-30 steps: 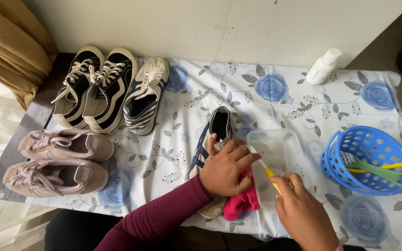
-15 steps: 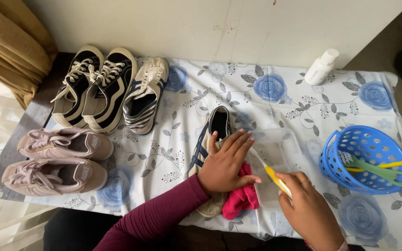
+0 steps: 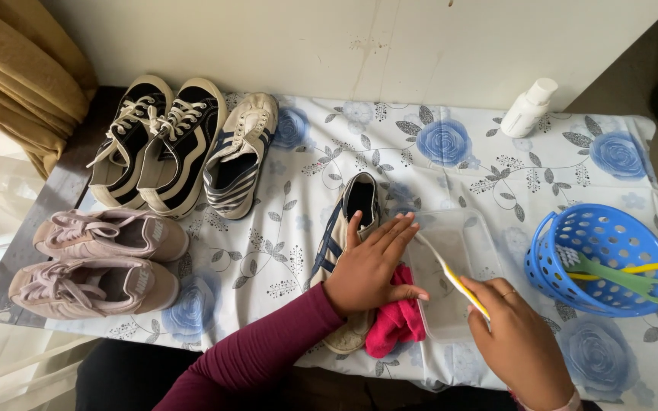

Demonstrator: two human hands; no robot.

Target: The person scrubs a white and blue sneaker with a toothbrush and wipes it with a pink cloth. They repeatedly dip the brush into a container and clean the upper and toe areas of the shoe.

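While the right hand (image 3: 523,346) at the near edge keeps a closed grip on a yellow-and-white toothbrush (image 3: 451,275), its bristle end angles up-left toward the left hand's fingertips. Just left, the left hand (image 3: 371,266) lies flat, fingers spread, pressing down a striped sneaker (image 3: 344,243) on the counter (image 3: 451,175); a pink cloth (image 3: 396,323) sits under its thumb. A clear plastic container (image 3: 458,266) stands just right of the shoe. Judged from this, cleaning of this shoe is under way, not finished. Farther left wait a pink pair (image 3: 100,259), and beyond them a black pair (image 3: 154,144) and the matching striped shoe (image 3: 239,156). A blue basket (image 3: 603,259) sits right; a white bottle (image 3: 527,108) stands farthest.
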